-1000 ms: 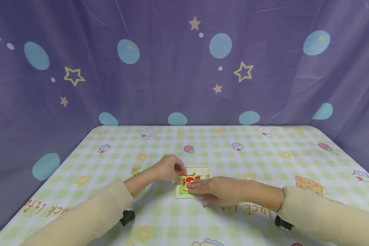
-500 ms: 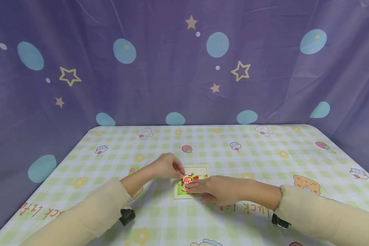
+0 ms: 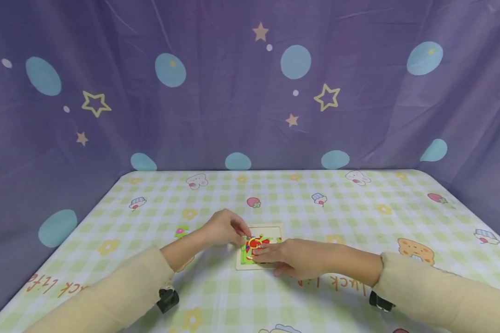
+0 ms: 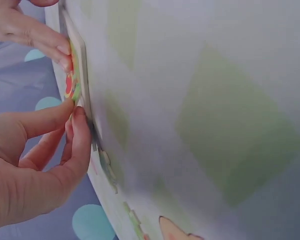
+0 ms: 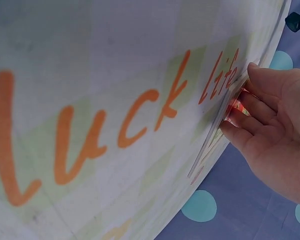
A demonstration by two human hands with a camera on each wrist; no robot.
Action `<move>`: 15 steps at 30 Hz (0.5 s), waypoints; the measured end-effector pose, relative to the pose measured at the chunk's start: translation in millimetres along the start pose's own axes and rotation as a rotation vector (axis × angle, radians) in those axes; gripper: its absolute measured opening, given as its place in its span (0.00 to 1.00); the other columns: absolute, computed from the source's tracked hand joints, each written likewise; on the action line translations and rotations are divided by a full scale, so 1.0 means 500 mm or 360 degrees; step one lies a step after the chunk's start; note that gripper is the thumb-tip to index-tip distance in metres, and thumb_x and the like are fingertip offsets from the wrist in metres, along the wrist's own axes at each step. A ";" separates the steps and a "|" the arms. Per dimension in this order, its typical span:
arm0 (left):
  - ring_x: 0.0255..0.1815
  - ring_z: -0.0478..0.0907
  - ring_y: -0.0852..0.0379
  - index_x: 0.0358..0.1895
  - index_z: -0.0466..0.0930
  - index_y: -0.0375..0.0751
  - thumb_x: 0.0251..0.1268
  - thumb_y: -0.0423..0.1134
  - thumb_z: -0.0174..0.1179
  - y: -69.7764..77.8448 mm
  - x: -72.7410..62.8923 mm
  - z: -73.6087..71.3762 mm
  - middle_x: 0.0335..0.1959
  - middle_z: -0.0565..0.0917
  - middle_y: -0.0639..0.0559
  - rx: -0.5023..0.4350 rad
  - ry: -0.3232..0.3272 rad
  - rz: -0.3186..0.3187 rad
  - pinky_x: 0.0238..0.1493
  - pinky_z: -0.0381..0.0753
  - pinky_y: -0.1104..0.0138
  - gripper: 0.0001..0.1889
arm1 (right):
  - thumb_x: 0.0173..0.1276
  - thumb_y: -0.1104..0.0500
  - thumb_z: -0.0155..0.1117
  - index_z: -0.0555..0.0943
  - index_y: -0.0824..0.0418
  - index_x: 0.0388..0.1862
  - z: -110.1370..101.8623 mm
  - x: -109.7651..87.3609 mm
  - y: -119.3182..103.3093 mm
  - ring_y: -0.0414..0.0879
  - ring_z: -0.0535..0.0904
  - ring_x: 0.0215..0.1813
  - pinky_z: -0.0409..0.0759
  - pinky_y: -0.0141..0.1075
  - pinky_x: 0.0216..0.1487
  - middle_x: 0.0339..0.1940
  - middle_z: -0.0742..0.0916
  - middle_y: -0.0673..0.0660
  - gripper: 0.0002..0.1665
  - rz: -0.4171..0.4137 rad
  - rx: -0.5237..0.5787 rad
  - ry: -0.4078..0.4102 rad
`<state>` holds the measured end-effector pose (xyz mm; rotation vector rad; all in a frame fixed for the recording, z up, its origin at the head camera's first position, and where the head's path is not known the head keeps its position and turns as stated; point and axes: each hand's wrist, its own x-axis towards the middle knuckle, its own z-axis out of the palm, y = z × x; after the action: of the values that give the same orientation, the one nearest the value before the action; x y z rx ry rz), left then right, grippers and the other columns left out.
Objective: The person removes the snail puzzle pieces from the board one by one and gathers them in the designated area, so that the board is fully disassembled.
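A small wooden puzzle tray [image 3: 266,231] lies on the table, its near part filled with brightly printed red, yellow and green puzzle pieces [image 3: 255,243]. The far part of the tray shows bare wood. At the tray's left side my left hand [image 3: 223,227] pinches a puzzle piece [image 4: 76,93] between thumb and index finger, one edge slightly raised in the left wrist view. My right hand [image 3: 302,257] lies over the tray's right side, fingers extended and their tips pressing on the pieces. It hides part of the picture.
Loose puzzle pieces [image 3: 181,231] lie on the cloth left of the tray, partly behind the left forearm; several show in the left wrist view. A checked tablecloth [image 3: 341,217] covers the table. A purple curtain [image 3: 250,134] hangs behind it.
The piece with the red and yellow round print shifts and tilts slightly under my left fingers. My right hand stays in place on the tray. The head view moves slightly.
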<state>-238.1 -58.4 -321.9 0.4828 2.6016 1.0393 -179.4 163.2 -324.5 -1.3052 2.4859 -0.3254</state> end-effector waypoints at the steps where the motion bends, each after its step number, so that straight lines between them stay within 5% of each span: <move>1: 0.28 0.77 0.64 0.31 0.88 0.38 0.45 0.25 0.70 -0.001 -0.001 0.001 0.26 0.86 0.50 -0.0010 0.0021 -0.0009 0.33 0.74 0.75 0.08 | 0.72 0.61 0.56 0.64 0.51 0.73 0.000 0.000 0.000 0.42 0.62 0.76 0.65 0.39 0.74 0.75 0.68 0.47 0.31 0.0000 0.0003 0.0001; 9: 0.29 0.80 0.63 0.33 0.87 0.38 0.44 0.29 0.73 -0.011 0.000 0.007 0.29 0.88 0.50 -0.0168 0.0158 -0.0147 0.36 0.76 0.74 0.10 | 0.72 0.60 0.56 0.64 0.51 0.73 0.000 0.000 0.001 0.42 0.62 0.76 0.64 0.39 0.74 0.75 0.68 0.47 0.31 -0.0003 -0.0015 -0.0005; 15: 0.25 0.81 0.63 0.36 0.86 0.35 0.48 0.30 0.71 -0.011 -0.006 0.009 0.28 0.87 0.49 -0.0405 0.0113 -0.0283 0.34 0.83 0.70 0.09 | 0.72 0.60 0.56 0.65 0.50 0.73 0.000 0.000 0.000 0.41 0.62 0.76 0.65 0.38 0.74 0.75 0.68 0.46 0.31 0.0010 -0.0010 0.0001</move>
<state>-234.8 -60.4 -328.3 0.1534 2.4682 1.3207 -179.6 163.1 -324.8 -1.2993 2.4930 -0.3169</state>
